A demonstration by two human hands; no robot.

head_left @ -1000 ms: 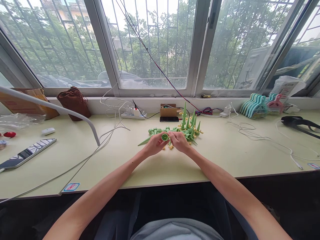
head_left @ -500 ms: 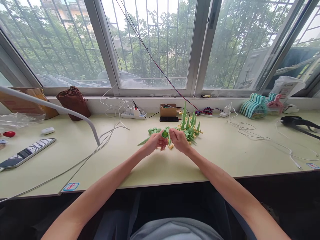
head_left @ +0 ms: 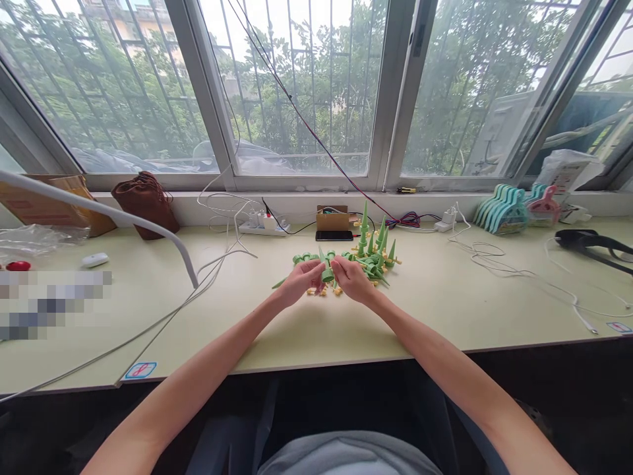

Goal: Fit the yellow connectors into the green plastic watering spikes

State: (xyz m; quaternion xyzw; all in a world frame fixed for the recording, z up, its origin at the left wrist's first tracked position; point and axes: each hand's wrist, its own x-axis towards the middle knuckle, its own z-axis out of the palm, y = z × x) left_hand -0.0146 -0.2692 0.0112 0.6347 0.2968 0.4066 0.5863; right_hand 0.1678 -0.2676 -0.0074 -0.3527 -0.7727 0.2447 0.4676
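The window (head_left: pixel 301 99) fills the view ahead of you, and below it the bench (head_left: pixel 445 310) runs across its full width. On the bench, just beyond your hands and mostly to their right, lies a pile (head_left: pixel 378 257) of green cones, several standing upright with points up and others on their sides. A small open box (head_left: pixel 332 218) and a dark phone (head_left: pixel 335 235) sit near the back edge. Your left hand (head_left: pixel 301 282) and right hand (head_left: pixel 352 278) meet in front of the pile. The spike (head_left: pixel 327 275) is between them, raised off the bench, its ringed end toward you. Your left fingers close around it, and your right fingers pinch at its side; whether they also grip a smaller part is hidden. Small yellow valves (head_left: pixel 337 289) lie just below your hands. The step in hand looks like fitting or adjusting something on the spike; the next move seems to call for a steady left grip while your right fingers work precisely at the side.
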